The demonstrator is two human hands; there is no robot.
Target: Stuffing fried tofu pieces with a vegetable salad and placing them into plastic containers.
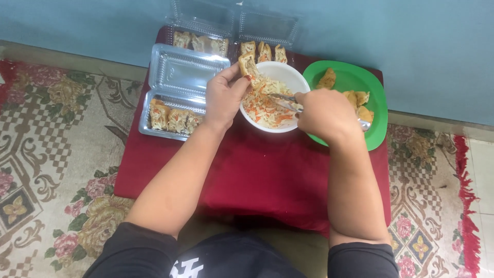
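Note:
My left hand [224, 98] holds a fried tofu piece [248, 65] over the rim of a white bowl [286, 73]. The bowl is full of shredded cabbage and carrot filling [262, 105]. My right hand [325, 114] grips a metal spoon [285, 101], its tip lying in the filling. The spoon's handle end sticks out past my right hand over the green plate [352, 80]. Both hands work over a low table draped in dark red cloth [257, 172].
The green plate holds several fried tofu pieces [357, 99]. An open clear plastic box [180, 98] at the left holds stuffed pieces [174, 118]. Two more open clear boxes [206, 31] with stuffed pieces stand at the back against a blue wall. A patterned carpet [56, 154] surrounds the table.

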